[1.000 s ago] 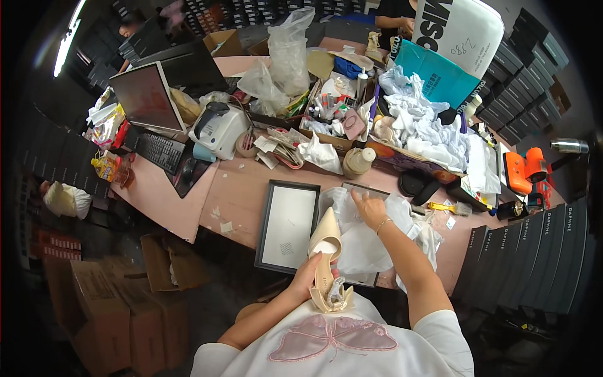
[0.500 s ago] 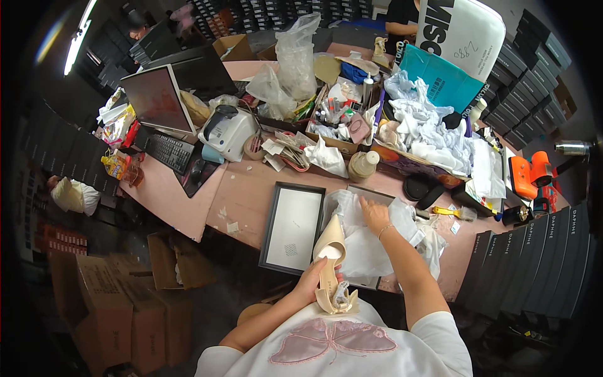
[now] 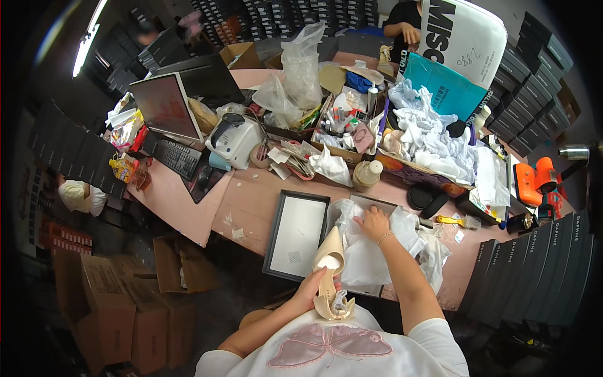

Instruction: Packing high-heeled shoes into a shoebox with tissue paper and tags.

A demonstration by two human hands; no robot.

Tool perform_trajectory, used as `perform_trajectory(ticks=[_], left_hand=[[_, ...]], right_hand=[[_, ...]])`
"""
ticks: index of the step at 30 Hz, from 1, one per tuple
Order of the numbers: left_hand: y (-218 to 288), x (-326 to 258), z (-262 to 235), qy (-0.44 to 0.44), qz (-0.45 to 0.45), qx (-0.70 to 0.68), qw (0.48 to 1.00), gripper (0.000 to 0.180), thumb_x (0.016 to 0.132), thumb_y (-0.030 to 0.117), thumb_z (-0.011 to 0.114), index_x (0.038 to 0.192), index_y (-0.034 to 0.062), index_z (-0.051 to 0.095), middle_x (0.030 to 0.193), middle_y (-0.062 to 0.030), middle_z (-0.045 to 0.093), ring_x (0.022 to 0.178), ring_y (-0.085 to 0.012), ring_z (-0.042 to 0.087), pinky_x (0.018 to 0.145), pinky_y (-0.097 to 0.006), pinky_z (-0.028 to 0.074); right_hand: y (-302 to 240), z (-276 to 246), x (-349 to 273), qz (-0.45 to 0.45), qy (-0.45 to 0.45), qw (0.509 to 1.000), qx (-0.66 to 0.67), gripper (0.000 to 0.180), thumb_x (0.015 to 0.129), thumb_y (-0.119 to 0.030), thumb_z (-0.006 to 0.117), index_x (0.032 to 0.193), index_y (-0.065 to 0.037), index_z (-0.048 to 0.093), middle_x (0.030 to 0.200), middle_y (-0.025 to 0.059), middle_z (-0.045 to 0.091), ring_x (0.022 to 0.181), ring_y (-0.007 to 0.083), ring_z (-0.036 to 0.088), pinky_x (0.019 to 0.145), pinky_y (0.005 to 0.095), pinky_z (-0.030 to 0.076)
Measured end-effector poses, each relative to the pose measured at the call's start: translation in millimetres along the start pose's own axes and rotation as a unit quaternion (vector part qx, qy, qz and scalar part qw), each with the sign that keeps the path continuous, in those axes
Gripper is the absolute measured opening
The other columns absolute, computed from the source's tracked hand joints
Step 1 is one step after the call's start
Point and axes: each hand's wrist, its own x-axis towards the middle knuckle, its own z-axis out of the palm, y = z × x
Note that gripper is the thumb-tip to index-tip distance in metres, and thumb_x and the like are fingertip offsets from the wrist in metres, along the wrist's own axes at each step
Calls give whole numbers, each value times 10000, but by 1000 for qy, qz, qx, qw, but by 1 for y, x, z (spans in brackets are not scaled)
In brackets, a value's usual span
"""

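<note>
Beige pointed-toe high-heel shoe (image 3: 329,271) sits in the person's left hand (image 3: 309,290), just off the near edge of the pink worktable (image 3: 251,201), toe pointing away toward the open box. The fingers are curled around the middle of the shoe, so that hand is closed on it, grip looks easy rather than tight.

Compared with a second ago, not a lot has moved: the shoe is in pretty much the same spot in front of the person's chest, maybe tipped a touch more toward the box. The right hand (image 3: 372,223) has stayed flat on the crumpled white tissue paper (image 3: 364,251) inside the open shoe box (image 3: 377,204), fingers spread and pressing down, not gripping anything. So it reads like the paper is being smoothed while the shoe waits over the edge, packing not finished yet.

Just left of the box lies the black-rimmed box lid with white inside (image 3: 296,235), flat on the table. Further out there's a white label printer (image 3: 233,139), a black keyboard (image 3: 178,158), a small brown bottle (image 3: 366,174) and a cardboard tray of clutter (image 3: 342,122). Stacks of dark shoe boxes (image 3: 540,270) line the right side.
</note>
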Motion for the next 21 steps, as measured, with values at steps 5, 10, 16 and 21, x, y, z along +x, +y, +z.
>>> perform_trajectory(ticks=[5,10,16,21], left_hand=[[8,-3,6,-1,-1,6,1000,459,972,360,471,1287,27,453,1112,-122,579,950,-236,604,857,-403,525],[15,2,8,-3,18,-42,999,445,967,347,485,1274,29,431,1033,-146,571,928,-268,607,837,-431,539],[15,1,25,-64,34,-67,995,598,943,561,427,1268,60,454,1038,-118,563,851,-228,608,746,-378,539],[-12,-8,28,-16,83,63,994,482,980,452,425,1266,67,473,1047,-88,563,797,-188,593,711,-350,531]], right_hand=[[4,8,7,-41,62,993,-90,365,762,-345,719,1004,-79,656,988,91,605,981,291,566,823,465,426],[-1,-45,-10,-23,123,990,69,304,718,-231,758,926,-59,618,892,120,607,848,263,601,746,419,449],[-69,-102,-111,-204,48,925,317,258,700,-46,680,927,-41,556,889,141,579,776,322,594,648,420,500],[-97,-72,-99,-117,107,963,219,471,658,-66,667,1105,-78,521,911,129,533,884,329,572,722,430,487]])
